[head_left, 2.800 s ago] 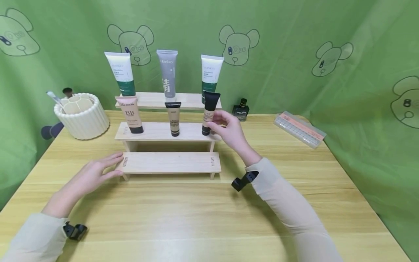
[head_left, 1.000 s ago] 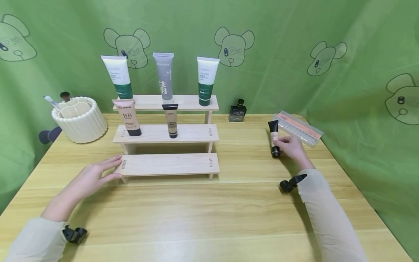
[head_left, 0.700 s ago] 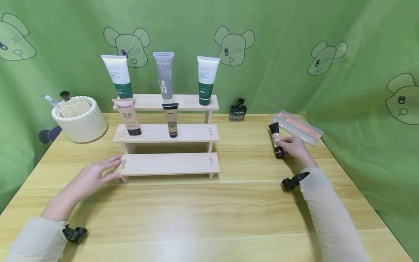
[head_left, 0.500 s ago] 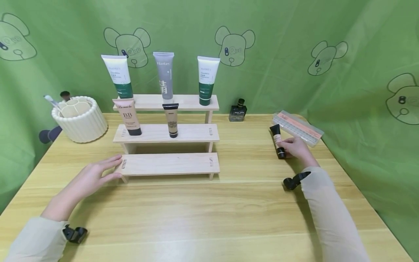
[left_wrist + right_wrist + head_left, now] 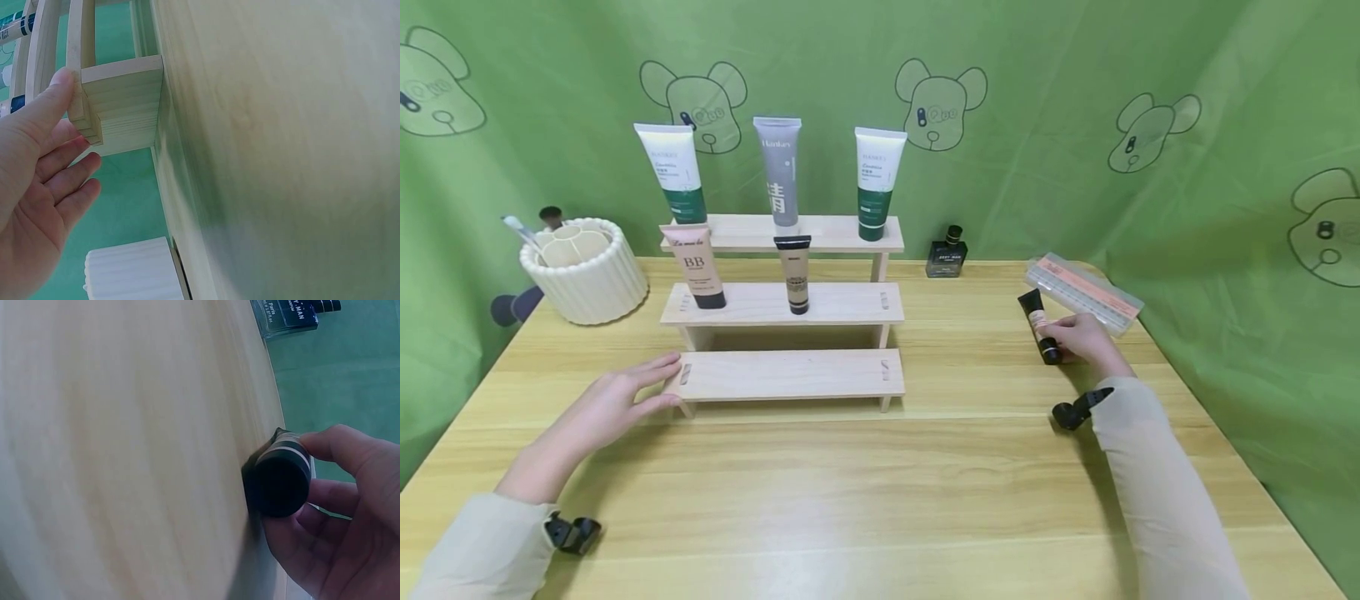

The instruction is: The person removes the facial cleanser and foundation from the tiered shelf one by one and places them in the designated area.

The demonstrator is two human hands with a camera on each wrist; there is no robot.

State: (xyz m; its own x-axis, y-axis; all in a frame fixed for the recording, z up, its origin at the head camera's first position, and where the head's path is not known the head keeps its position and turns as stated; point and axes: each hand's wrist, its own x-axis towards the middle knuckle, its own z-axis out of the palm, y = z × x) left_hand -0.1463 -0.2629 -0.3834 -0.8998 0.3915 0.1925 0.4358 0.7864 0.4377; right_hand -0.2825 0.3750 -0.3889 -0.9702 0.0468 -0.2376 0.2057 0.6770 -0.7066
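My right hand (image 5: 1081, 337) pinches a small beige tube with black ends (image 5: 1042, 327), low at the table's right side. The tube slants, its flat end away from me; in the right wrist view its round black cap (image 5: 282, 485) faces the camera. Whether it fully lies on the wood I cannot tell. My left hand (image 5: 617, 400) holds the left end of the lowest step of a three-step wooden display stand (image 5: 790, 375), thumb at the front corner, fingers farther back. A pink BB tube (image 5: 696, 265) and another beige tube (image 5: 796, 275) stand on the middle step.
Two white-green tubes (image 5: 880, 179) and a grey tube (image 5: 780, 175) stand on the top step. Left of the stand is a white ribbed brush pot (image 5: 587, 275). A black perfume bottle (image 5: 946, 257) and a flat clear case (image 5: 1086, 293) lie toward the back right.
My right hand took the beige tube off the middle step's right end, carried it right, and has since tipped it over lower toward the table. The left hand stays at the stand.
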